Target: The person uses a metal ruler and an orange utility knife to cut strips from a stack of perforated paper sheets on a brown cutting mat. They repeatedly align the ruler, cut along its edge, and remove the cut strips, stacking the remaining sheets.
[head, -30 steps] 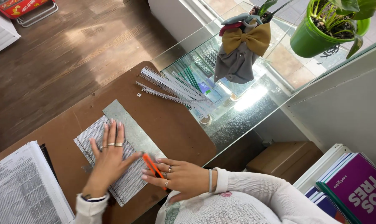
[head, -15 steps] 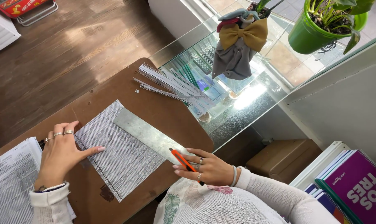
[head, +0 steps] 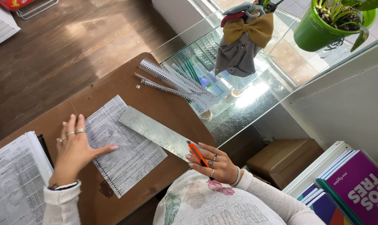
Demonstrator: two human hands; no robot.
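While the left hand [head: 78, 148] lies flat and open on the printed sheet [head: 124, 146], the right hand [head: 216, 164] grips an orange knife [head: 197, 153]. Its tip points up-left, at the end of the metal ruler [head: 155, 132]. That long ruler runs slanted, from upper left to lower right.

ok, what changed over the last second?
The left hand let go of the metal ruler and slid left onto the printed sheet edge. The ruler now lies angled across the sheet's top right. The right hand moved right, orange cutter unchanged in its grip.
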